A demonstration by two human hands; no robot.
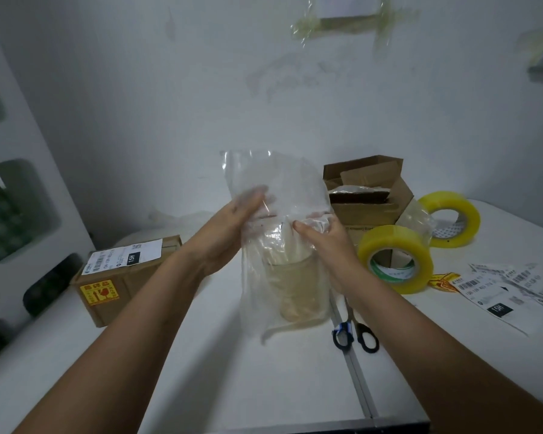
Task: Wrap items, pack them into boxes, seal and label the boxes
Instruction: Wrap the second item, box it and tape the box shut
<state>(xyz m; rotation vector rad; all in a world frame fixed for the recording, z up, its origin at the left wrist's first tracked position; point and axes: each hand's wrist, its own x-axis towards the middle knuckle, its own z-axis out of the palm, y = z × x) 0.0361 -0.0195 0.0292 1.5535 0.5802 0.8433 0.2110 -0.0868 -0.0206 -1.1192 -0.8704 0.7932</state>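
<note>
The white table (201, 355) fills the lower half of the frame. At left sits a sealed cardboard box (123, 283) already labelled; at upper right of centre an open box (367, 195) stands with its flaps up. Just right of centre are two rolls of yellow tape (395, 258), with loose shipping labels (511, 289) at the far right and scissors (355, 333) lying below the rolls.

In the middle, held above the table, is the clear plastic bag (279, 214) with a pale cylindrical item (295, 286) low inside it — what the item is made of cannot be told. The left hand (235, 223) lies along the bag's left side, fingers fairly straight and seemingly inside the mouth. The right hand (320, 239) pinches the film at the item's top, thumb in front.

The bag looks thin, limp and slippery; the load probably hangs at the bottom. Holding through the film around the item itself — not by the loose upper film — seems safest.
</note>
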